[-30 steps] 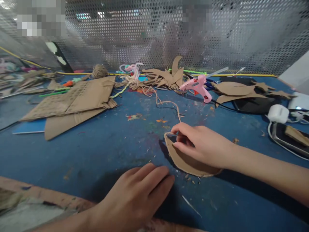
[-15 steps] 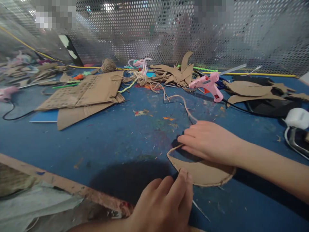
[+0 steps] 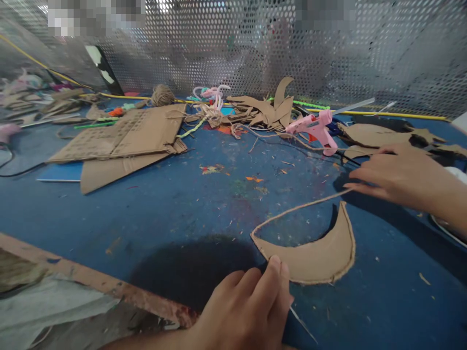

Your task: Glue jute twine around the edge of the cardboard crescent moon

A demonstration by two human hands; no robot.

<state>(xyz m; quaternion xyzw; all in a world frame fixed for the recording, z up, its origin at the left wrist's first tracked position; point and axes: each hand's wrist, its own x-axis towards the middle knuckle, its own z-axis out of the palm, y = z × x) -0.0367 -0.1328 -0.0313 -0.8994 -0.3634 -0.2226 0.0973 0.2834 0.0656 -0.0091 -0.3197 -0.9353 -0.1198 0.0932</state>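
Observation:
A crescent-shaped piece of cardboard [image 3: 314, 260] lies on the blue table near the front, its outer edge lined with twine. My left hand [image 3: 251, 301] pinches the crescent's lower left edge between thumb and fingers. From the crescent's left tip a length of twine [image 3: 297, 208] runs up to the right. Its far part is between the fingers of my right hand [image 3: 386, 175], which is closed on it above and right of the crescent. Beyond that hand, more twine trails back toward the pile at the rear.
A pink glue gun [image 3: 315, 129] rests behind, beside cardboard scraps [image 3: 270, 109]. Folded cardboard [image 3: 134, 133] lies at the left, with a ball of twine [image 3: 162, 96] behind it. Perforated metal mesh [image 3: 226, 53] rises along the back. The table's front edge [image 3: 91, 279] runs lower left.
My right hand has moved right and away from me, drawing the twine out from the crescent's left tip and uncovering the crescent's right end. My left hand stays on the cardboard.

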